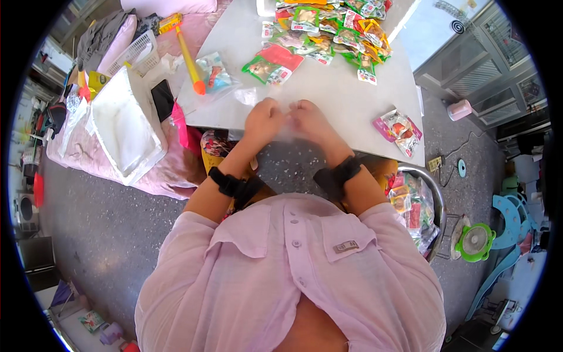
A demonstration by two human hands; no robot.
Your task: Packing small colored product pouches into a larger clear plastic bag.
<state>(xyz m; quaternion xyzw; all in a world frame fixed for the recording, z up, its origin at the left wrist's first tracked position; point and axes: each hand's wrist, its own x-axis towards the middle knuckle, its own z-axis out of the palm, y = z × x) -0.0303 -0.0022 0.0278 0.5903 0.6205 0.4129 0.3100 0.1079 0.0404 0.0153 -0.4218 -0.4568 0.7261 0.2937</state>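
Above the front edge of the white table [346, 111], my left hand [264, 122] is closed with its fingers curled in. Close beside it, my right hand [311, 122] is also closed and a little smeared by motion. Between them shows a faint pale blur, perhaps clear film; what the fingers hold, if anything, I cannot make out. Just beyond the hands lies a red and green snack packet [274, 63]. A crumpled bit of clear plastic [246, 95] rests left of my left hand.
Many small snack packets [328, 35] are heaped at the far side. A purple packet [399, 132] lies at the right. Leftward are a yellow stick with an orange tip [190, 63], a white foam box [126, 126] and a phone [162, 100]. A metal basin [437, 205] holds bagged packets.
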